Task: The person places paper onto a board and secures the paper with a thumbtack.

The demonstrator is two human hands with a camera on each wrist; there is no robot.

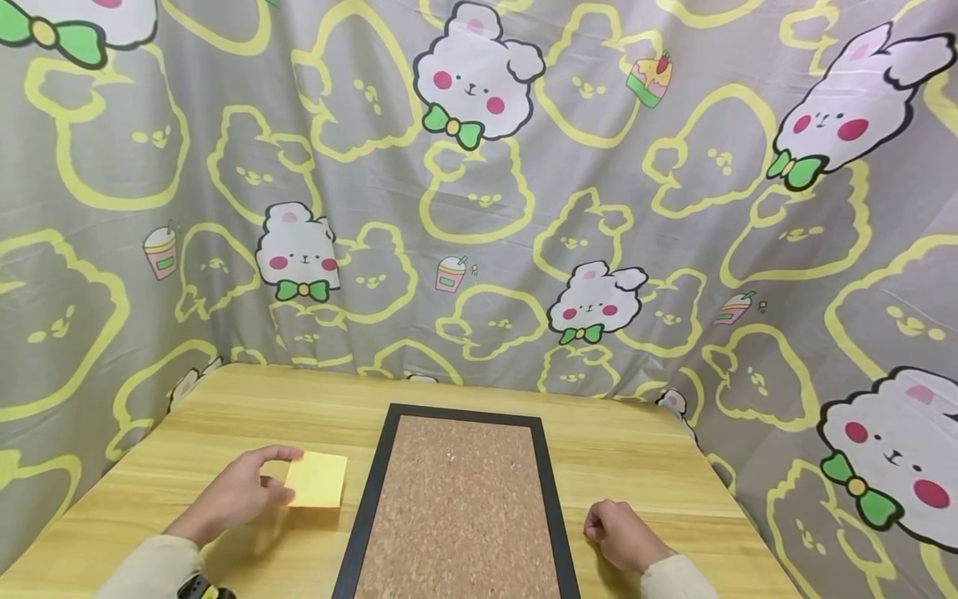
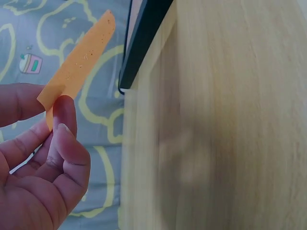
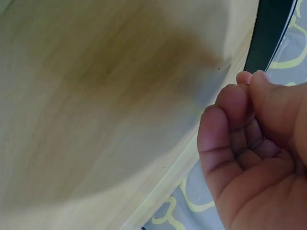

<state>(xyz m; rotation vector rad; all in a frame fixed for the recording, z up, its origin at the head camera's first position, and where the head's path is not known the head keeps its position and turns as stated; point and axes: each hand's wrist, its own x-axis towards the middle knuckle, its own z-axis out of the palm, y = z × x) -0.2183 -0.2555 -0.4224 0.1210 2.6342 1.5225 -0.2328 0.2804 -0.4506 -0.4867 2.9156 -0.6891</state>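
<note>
My left hand [image 1: 247, 491] pinches a yellow sticky note [image 1: 322, 480] by its left edge, thumb below and fingers above. In the left wrist view the note [image 2: 79, 64] looks orange, tilted and slightly bent, with small specks on its face. It is held over the table, left of a black-framed cork board [image 1: 456, 507]. To the right of the board is my right hand [image 1: 623, 534], its fingers curled in. In the right wrist view the thumb [image 3: 276, 98] meets the index fingertip, and no object shows between them.
The cork board lies on a light wooden table [image 1: 651, 449], its near end cut off by the view. A small pale mark shows on the cork. A grey curtain [image 1: 494, 333] with cartoon rabbits hangs behind the table and along both sides.
</note>
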